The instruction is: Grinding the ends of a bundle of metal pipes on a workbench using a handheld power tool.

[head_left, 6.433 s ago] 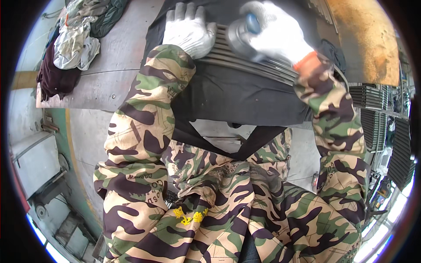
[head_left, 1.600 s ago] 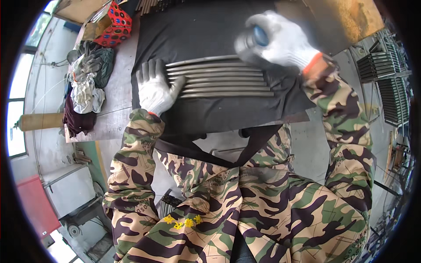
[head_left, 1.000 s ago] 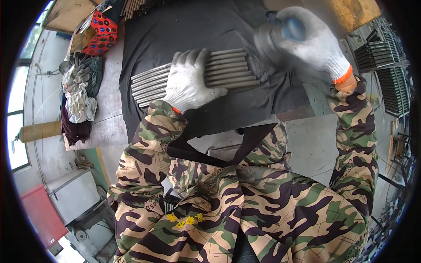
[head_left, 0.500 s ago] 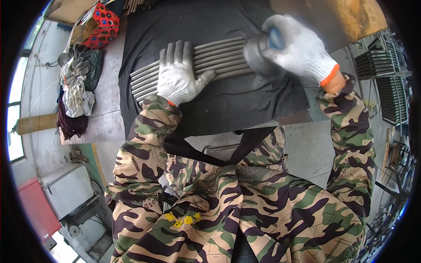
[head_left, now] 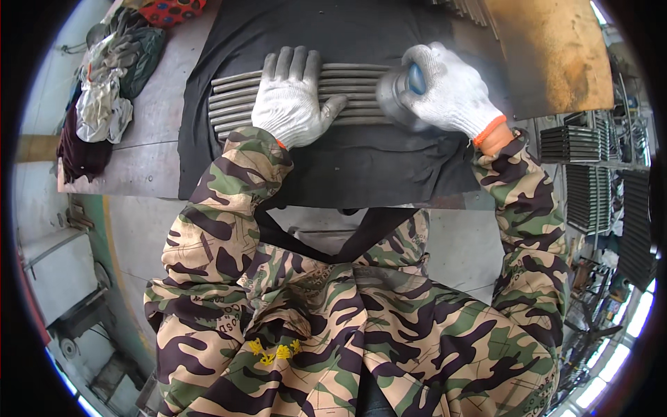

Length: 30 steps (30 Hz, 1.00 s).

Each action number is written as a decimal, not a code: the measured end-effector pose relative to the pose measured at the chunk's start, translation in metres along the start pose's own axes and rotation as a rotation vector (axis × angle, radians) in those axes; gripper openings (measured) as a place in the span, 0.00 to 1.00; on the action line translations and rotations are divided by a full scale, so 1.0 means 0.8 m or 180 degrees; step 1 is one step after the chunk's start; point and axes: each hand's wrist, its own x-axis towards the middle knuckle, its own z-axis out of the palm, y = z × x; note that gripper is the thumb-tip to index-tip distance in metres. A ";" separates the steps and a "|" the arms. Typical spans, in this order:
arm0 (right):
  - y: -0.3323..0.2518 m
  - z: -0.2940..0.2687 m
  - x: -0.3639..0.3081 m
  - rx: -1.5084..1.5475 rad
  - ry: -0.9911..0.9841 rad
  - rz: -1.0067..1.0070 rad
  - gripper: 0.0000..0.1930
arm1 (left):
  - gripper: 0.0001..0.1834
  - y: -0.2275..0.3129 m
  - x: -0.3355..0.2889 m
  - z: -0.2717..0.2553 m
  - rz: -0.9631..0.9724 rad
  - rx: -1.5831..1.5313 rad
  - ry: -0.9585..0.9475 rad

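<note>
Several grey metal rods (head_left: 356, 90) lie side by side in a flat row on a black cloth (head_left: 333, 170). My left hand (head_left: 290, 104), in a white knit glove with greyed fingers, presses flat across the rods near their left ends, fingers stretched out and thumb spread to the right. At the right part of the row, my right hand (head_left: 451, 90), also gloved, wraps round the blue handle of a round grey tool (head_left: 390, 96). The tool is smeared by motion, so its exact kind does not show. It covers the right ends of the rods.
Gloves and rags (head_left: 104, 104) are heaped at the table's left, below a red patterned box (head_left: 172, 10). More rods (head_left: 469, 8) lie at the far edge, beside a stained brown board (head_left: 556, 55). Racks of dark bars (head_left: 587, 194) stand to the right.
The view has turned, so the rods now run nearly level. My left hand stays flat on them. My right hand still grips the tool at their right part.
</note>
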 end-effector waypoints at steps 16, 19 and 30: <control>-0.001 0.005 -0.008 0.0175 0.0102 -0.0235 0.22 | 0.43 -0.005 -0.008 0.006 -0.0107 0.0140 0.0025; 0.009 0.009 -0.019 0.0143 0.0052 -0.0206 0.22 | 0.43 0.005 -0.016 0.005 -0.0073 0.0152 -0.0068; 0.003 0.015 -0.007 0.0112 0.0133 -0.0392 0.22 | 0.42 0.008 -0.039 0.001 -0.0032 -0.0017 -0.0139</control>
